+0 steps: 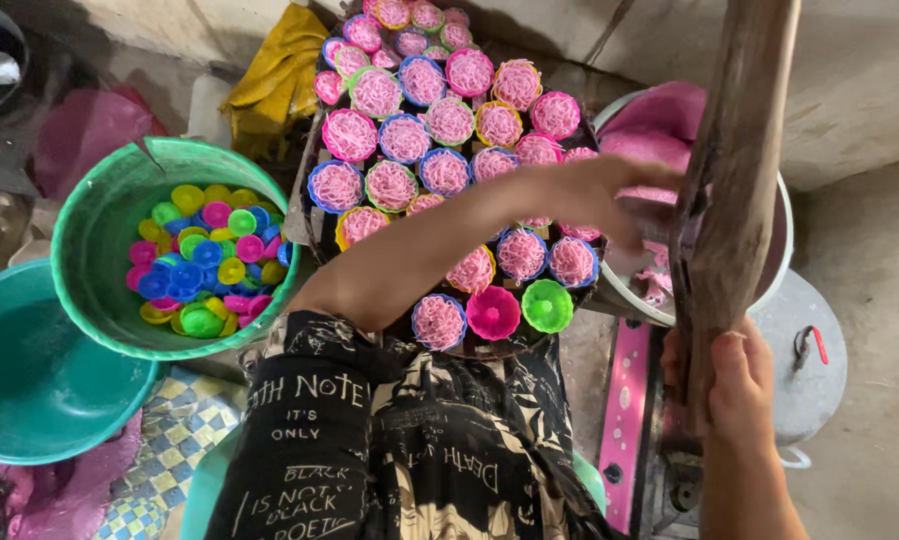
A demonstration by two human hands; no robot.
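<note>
A heavy, stiff wooden lever (732, 190) stands upright at right, best gripped low; the right hand (732, 385) has its fingers wrapped round it. The left hand (600, 195), blurred, fingers loosely spread, reaches over the tray (305, 205) of small plastic moulds (440, 170) holding soft, fragile pink noodle nests.

Green bucket (90, 230) w/ multicolour caps (205, 262); pink noodle nests (440, 130); teal basin (30, 380); yellow cloth (280, 75).

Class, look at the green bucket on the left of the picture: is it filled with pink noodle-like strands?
No. The green bucket holds loose empty plastic cups in yellow, blue, pink and green; the pink strands sit in the cups on the tray.
</note>
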